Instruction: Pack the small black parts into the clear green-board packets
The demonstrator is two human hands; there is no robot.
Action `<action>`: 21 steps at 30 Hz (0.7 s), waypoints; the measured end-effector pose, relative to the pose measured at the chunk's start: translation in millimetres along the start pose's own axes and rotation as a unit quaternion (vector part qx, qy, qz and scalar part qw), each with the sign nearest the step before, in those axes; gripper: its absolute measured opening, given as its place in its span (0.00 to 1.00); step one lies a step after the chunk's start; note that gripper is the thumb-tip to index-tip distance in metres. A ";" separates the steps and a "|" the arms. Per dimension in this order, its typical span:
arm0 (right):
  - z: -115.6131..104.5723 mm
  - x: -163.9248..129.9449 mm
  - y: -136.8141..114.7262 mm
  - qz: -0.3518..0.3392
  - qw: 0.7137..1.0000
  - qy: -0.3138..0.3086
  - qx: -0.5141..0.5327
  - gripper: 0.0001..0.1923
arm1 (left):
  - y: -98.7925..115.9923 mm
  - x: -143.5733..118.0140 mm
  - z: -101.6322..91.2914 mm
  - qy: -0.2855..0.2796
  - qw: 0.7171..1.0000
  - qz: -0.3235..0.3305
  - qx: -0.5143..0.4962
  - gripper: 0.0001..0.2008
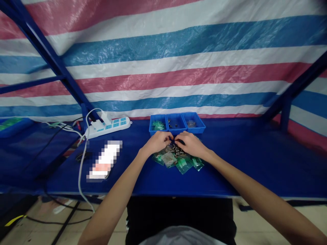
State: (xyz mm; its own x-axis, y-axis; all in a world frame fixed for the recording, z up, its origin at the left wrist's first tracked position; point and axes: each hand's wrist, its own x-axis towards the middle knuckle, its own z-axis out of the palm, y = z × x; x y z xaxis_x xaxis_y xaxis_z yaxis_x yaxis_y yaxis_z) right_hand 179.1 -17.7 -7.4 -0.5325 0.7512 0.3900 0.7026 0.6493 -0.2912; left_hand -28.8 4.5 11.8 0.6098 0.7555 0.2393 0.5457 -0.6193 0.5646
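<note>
My left hand and my right hand are close together over a pile of small parts, in front of the blue trays. Both have curled fingers, with thumbs and fingertips pressed together; whatever they may hold is too small to make out. Below them lie small dark and silvery metal pieces. Around these are clear plastic packets with green contents and one greyish packet. Just beyond the hands, the left compartment has green packets, the middle one a few small dark pieces, the right one clear packets.
A white power strip with plugs stands at the back left of the blue table. Its white cable hangs over the front edge. A pixelated flat object lies left of my arm. Blue metal posts flank the table.
</note>
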 end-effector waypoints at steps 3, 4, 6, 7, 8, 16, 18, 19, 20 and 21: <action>0.1 0.2 -0.1 0.005 1.000 0.000 0.002 0.08 | 0.6 0.4 0.0 0.021 1.000 0.005 -0.019 0.08; 0.2 0.3 -0.4 0.010 1.000 -0.002 0.003 0.08 | 0.9 0.7 -0.1 0.031 0.999 0.009 -0.022 0.09; 0.4 0.3 -1.2 0.024 1.000 -0.007 0.009 0.08 | 2.3 1.6 -1.2 0.055 0.998 0.021 -0.020 0.09; 0.6 0.4 -1.6 0.033 0.999 -0.008 0.016 0.08 | 3.3 2.1 -2.0 0.068 0.997 0.027 -0.015 0.09; 0.8 0.5 -2.0 0.042 0.999 -0.006 0.024 0.09 | 4.5 2.6 -2.8 0.081 0.996 0.032 -0.009 0.08; 0.4 3.1 -3.5 0.105 0.971 0.072 0.200 0.08 | 9.4 3.4 0.2 0.181 0.981 0.039 -0.057 0.09; 1.0 3.7 -2.4 0.122 0.957 0.093 0.248 0.08 | 10.1 3.5 2.8 0.198 0.976 0.049 -0.072 0.08; 1.5 4.1 -1.7 0.127 0.949 0.101 0.270 0.08 | 10.8 3.6 3.9 0.207 0.974 0.056 -0.071 0.08; 1.9 4.4 -0.9 0.131 0.941 0.110 0.292 0.07 | 11.7 3.6 4.8 0.215 0.972 0.062 -0.066 0.07; 2.1 4.8 -0.2 0.134 0.933 0.117 0.314 0.07 | 12.7 3.6 5.4 0.222 0.971 0.070 -0.058 0.07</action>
State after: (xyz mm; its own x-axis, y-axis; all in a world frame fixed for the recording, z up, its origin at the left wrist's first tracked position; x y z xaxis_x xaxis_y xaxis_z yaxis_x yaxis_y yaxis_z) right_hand 175.4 -13.9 -7.3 -0.2089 0.8977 0.3879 0.3409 0.4386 -0.8315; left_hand -16.5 -1.8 15.6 0.3524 0.6993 0.6220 0.3917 -0.7138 0.5806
